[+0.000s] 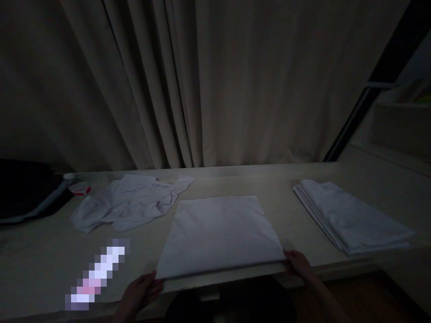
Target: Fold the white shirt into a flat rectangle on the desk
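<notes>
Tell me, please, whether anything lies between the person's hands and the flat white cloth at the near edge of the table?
Nothing visible does. The left hand touches the near left corner of the flat white cloth, and the right hand touches its near right corner. The crumpled cloth and folded stack lie apart, off to either side.

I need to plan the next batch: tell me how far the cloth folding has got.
Done: a folded stack lies at the right. In hand: the left hand and right hand hold the near corners of the flat cloth. Left: the crumpled pile at the left.
</notes>
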Demonstrator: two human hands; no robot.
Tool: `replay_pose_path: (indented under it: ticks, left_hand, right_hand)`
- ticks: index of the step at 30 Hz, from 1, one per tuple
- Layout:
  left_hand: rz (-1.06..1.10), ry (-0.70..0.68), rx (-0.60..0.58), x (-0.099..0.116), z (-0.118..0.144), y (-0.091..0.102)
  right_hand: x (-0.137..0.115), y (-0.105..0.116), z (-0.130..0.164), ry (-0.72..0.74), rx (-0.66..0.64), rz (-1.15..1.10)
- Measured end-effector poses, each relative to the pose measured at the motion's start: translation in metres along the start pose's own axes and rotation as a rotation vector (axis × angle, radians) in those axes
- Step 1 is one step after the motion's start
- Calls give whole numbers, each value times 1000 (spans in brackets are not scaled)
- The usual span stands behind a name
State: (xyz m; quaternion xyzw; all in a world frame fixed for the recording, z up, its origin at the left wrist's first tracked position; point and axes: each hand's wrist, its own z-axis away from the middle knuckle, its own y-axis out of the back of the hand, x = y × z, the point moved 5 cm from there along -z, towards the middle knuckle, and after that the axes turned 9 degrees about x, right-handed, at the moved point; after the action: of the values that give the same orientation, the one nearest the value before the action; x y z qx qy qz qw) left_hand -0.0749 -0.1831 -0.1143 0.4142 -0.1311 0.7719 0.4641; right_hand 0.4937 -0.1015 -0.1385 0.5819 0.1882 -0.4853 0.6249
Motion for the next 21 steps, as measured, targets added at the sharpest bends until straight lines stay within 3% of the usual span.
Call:
replay_pose_path:
  ticks: [3,8,14,18,21]
  left_hand:
    - [-254,-161,27,9,-10,5]
    - [-538,-526,166,59,-17,-3]
    - [-643,-568,133,73,-22,-30]
    - [-625,-563,183,70,-25,-29]
    - [-620,-567,155,70,-24,-27]
  right_hand:
    - [-10,6,-3,93,93,131]
    - [-48,4,-23,231,180,161]
    - [-56,-19,-38,270,179,243]
    - [-46,-22,-40,278,158,231]
    - [-42,-18,-43,281,145,198]
